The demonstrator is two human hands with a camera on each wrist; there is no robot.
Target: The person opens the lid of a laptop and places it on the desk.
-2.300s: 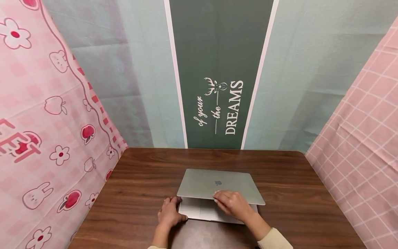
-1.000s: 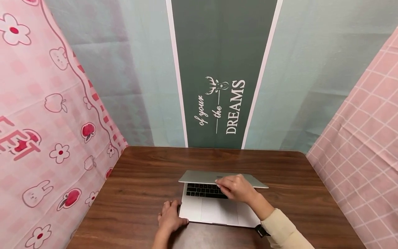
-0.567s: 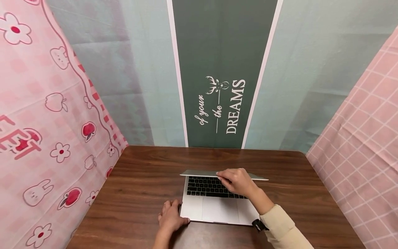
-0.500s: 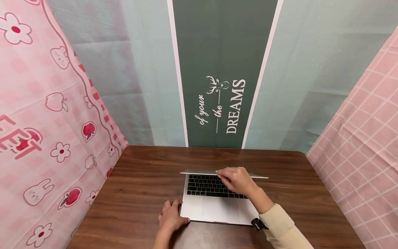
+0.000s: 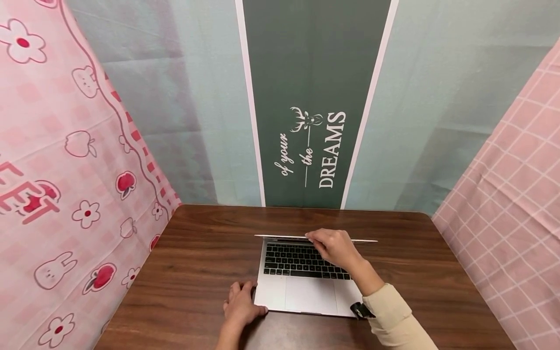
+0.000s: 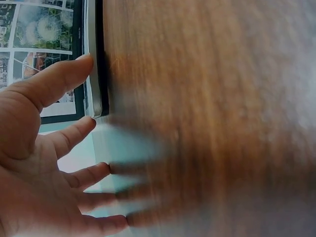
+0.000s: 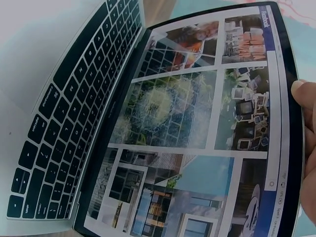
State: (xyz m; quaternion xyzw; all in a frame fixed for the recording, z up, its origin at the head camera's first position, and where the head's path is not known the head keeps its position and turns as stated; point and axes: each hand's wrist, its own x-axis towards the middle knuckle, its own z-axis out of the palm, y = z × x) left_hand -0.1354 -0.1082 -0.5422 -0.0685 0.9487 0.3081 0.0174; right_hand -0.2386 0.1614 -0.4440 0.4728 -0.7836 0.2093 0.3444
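Note:
A silver laptop sits on the table with its lid raised, black keyboard showing. From the head view the lid appears nearly edge-on as a thin line. My right hand pinches the middle of the lid's top edge. Pictures fill the lit screen in the right wrist view, where the right thumb lies on the bezel. My left hand is at the base's front left corner, thumb at the front edge. In the left wrist view its fingers are spread and nearly straight, tips down at the table.
The laptop stands on a brown wood-grain table near its front. Behind hangs a green and grey-blue cloth with white lettering. Pink patterned cloths flank the left and right sides. A black wrist strap overlaps the laptop's front right corner.
My right hand has moved up and back with the laptop lid, from partly raised to nearly edge-on, uncovering the keyboard. The left hand has stayed at the base's corner.

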